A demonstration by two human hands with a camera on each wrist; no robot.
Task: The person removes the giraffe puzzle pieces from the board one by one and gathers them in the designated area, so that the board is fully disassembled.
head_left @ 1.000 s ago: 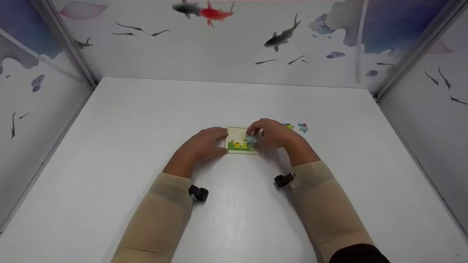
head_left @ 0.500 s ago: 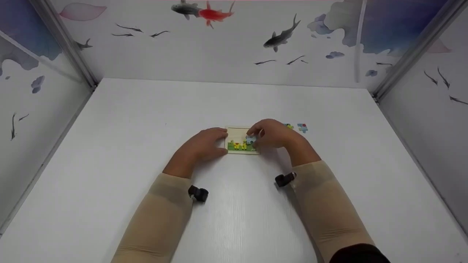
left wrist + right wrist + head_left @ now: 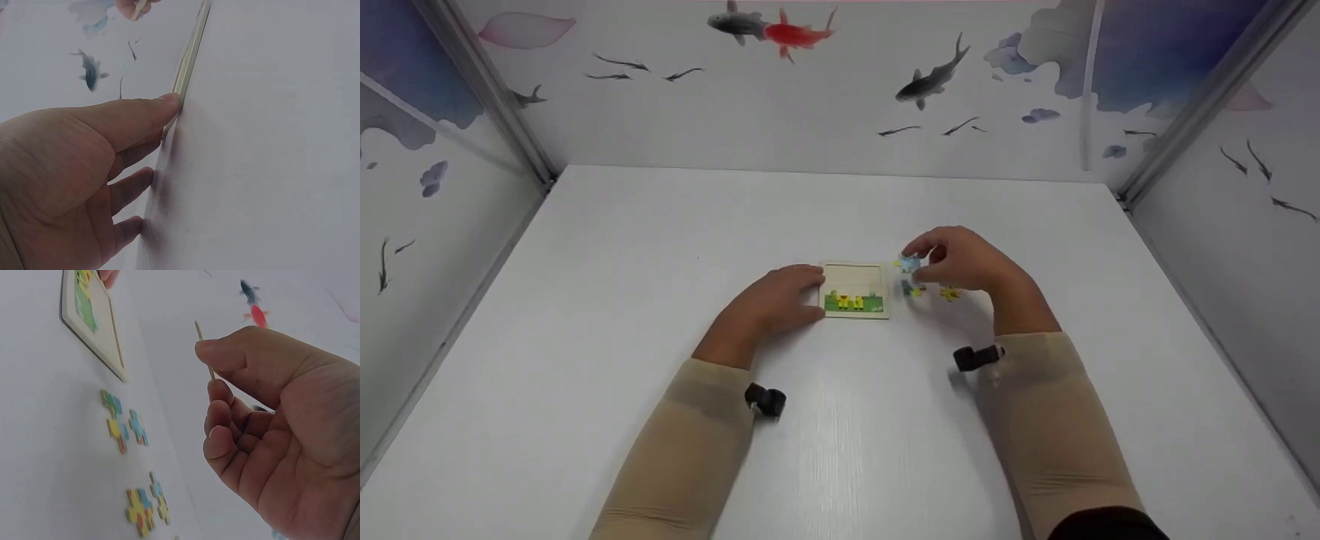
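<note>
A small jigsaw puzzle tray (image 3: 851, 271) lies on the white table, its lower strip filled with green and yellow pieces. My left hand (image 3: 771, 304) holds the tray's left side, thumb near the front corner and fingers near the back one. In the left wrist view, the left thumb (image 3: 149, 115) presses the tray's edge. Right of the tray, my right hand (image 3: 964, 259) pinches a light-blue puzzle piece (image 3: 910, 263) between thumb and fingers, above the table. The right wrist view shows this piece (image 3: 198, 329) edge-on, its picture hidden.
Several loose puzzle pieces (image 3: 139, 512) lie on the table to the right of the tray. Two show below the right hand in the head view, a dark one (image 3: 913, 289) and a yellow one (image 3: 950, 294). Panels painted with fish (image 3: 934, 79) stand around the table.
My right hand has moved right and away from the tray, taking the light-blue piece along. Loose pieces beneath it have come into view, while others are now hidden. The left hand stays put.
</note>
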